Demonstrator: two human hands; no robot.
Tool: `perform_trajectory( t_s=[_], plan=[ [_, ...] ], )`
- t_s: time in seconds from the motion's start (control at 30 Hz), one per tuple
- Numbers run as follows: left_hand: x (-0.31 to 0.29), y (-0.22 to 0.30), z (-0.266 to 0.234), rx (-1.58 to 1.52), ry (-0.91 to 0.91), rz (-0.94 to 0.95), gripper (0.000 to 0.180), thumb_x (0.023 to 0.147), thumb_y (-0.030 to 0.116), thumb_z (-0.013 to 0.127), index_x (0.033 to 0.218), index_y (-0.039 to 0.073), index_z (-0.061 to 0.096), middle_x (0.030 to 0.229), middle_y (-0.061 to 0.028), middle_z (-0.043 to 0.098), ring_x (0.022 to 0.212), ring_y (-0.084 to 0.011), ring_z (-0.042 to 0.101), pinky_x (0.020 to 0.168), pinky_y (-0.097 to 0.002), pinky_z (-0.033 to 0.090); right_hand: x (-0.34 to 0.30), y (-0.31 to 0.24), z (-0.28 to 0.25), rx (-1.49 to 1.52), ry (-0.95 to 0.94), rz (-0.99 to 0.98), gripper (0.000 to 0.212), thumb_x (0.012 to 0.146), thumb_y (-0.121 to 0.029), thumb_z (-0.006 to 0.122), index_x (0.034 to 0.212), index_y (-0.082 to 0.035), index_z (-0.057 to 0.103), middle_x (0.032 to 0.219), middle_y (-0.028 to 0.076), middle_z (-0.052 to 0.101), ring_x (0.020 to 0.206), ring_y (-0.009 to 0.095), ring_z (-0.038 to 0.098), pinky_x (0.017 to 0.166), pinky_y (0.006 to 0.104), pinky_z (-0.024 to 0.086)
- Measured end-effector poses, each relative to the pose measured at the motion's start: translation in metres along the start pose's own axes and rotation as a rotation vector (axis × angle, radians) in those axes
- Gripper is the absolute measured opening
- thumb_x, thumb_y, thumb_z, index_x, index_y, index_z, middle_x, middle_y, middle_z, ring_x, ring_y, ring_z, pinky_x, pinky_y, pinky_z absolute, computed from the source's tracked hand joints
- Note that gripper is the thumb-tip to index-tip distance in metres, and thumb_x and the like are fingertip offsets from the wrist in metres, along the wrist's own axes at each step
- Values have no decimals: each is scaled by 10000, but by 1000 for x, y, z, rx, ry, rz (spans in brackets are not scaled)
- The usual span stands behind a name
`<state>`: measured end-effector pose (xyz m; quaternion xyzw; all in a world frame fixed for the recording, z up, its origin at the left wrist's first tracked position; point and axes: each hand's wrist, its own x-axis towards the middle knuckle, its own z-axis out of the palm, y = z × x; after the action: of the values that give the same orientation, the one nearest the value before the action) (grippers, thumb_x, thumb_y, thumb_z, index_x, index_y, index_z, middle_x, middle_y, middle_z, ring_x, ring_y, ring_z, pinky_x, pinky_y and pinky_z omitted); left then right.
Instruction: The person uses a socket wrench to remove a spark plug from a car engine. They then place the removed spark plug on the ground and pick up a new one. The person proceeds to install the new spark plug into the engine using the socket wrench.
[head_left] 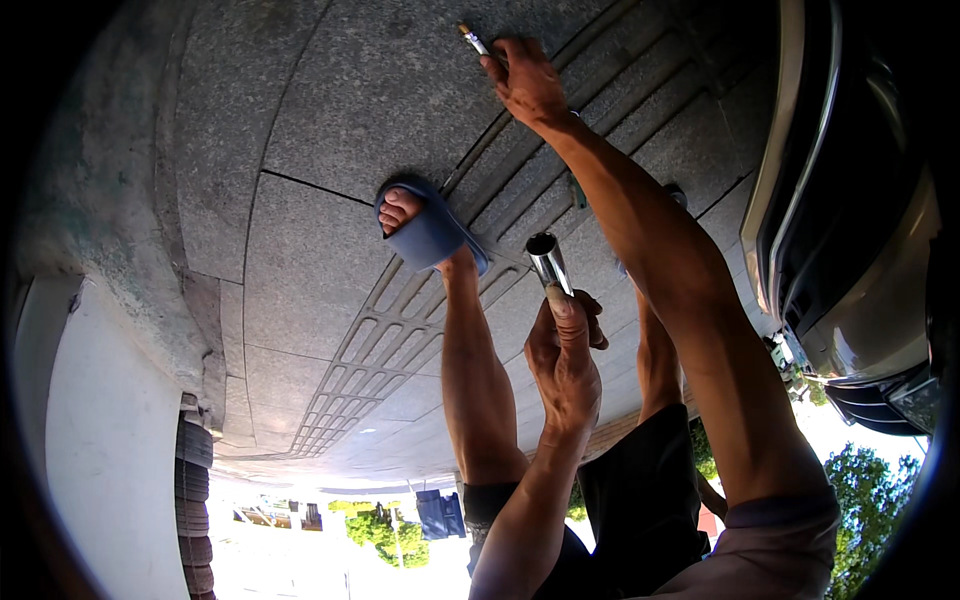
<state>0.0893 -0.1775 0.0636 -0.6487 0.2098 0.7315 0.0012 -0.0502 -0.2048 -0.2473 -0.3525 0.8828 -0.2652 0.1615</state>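
Observation:
My left hand [565,360] is closed around the lower end of a shiny chrome metal tube [551,265], which looks like a deep socket. Its dark hollow end points up and away from the hand. Farther off, my right hand [530,82] reaches out at the top of the view, over the paving. Between its fingers is a small slim silver piece with a tan tip [471,38]. The tip points up and left; its kind is too small to tell. The two hands are well apart.
A blue slide sandal [425,235] is on my foot, beside a row of ridged paving tiles [372,340]. Grey stone slabs [330,90] spread around. A vehicle [870,290] stands along the right side. At the lower left are a white wall [110,440] and stacked tyres [195,510].

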Motion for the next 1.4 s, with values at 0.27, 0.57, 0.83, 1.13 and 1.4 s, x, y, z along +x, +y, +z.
perform_trajectory(
  t_s=[0.27, 0.57, 0.83, 1.13, 1.4],
  plan=[
    [-1, 0, 1, -35, 10, -70, 614, 960, 591, 432, 825, 7, 566, 657, -26, 481, 609, -95, 442, 590, -255, 388, -2, -1, 0, -24, -18, 54, 354, 810, -276, 733, 1058, -69, 587, 955, 147, 588, 836, 313, 617, 706, 425, 525],
    [-1, 0, 0, -13, 11, -74, 635, 948, 612, 436, 816, 7, 575, 634, -13, 469, 592, -91, 443, 568, -251, 379, -2, 3, 10, 494, 10, 168, 215, 923, -227, 537, 1052, -58, 505, 804, 123, 597, 553, 181, 539, 480, 329, 431],
    [-1, 1, 0, 24, -5, -61, 638, 958, 610, 414, 811, 13, 582, 602, 3, 448, 575, -88, 428, 556, -251, 370, -1, -3, 8, 411, 10, 133, 144, 944, -202, 496, 998, -70, 516, 758, 87, 586, 522, 149, 510, 471, 311, 415],
    [-1, 2, 0, -7, -5, -63, 644, 956, 613, 415, 800, 11, 580, 593, 4, 441, 561, -84, 413, 548, -250, 362, 0, 4, 9, -70, -1, 52, 203, 915, -260, 622, 1030, -100, 575, 987, 135, 567, 798, 315, 592, 651, 421, 518],
    [2, 2, 0, -2, 9, -1, 644, 954, 609, 425, 803, 2, 577, 597, -2, 438, 567, -86, 420, 549, -253, 368, -1, 1, 8, -35, -35, 125, 260, 915, -294, 625, 1043, -72, 582, 988, 156, 580, 798, 304, 615, 679, 423, 521]
  ],
)
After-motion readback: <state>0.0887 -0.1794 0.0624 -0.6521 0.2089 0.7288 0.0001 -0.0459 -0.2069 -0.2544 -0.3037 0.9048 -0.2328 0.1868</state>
